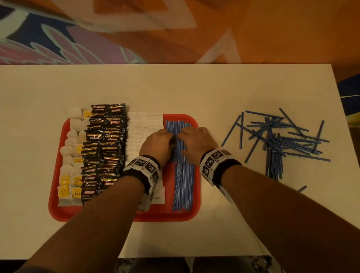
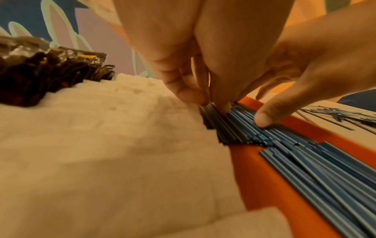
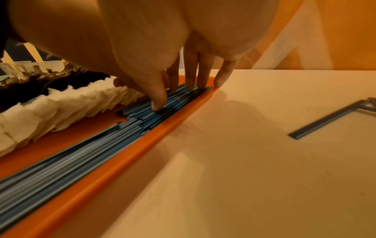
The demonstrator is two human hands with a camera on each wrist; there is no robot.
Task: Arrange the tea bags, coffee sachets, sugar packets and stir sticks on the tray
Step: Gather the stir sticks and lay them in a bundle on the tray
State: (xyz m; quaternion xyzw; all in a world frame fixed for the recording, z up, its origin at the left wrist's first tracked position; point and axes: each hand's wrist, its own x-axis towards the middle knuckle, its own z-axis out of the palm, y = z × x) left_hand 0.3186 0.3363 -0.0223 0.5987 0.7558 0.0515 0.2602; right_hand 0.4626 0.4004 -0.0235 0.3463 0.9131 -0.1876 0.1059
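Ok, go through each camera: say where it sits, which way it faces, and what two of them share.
Head: worn on the head, facing forward and down at the table and tray; both forearms and hands show.
Left wrist: looks along the left hand at its fingers on the stir sticks.
Right wrist: looks along the right hand at the same sticks.
Shared: both wrist views show the sugar packets.

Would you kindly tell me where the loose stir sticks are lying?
In the head view, the loose stir sticks lie scattered on the white table, right of the red tray.
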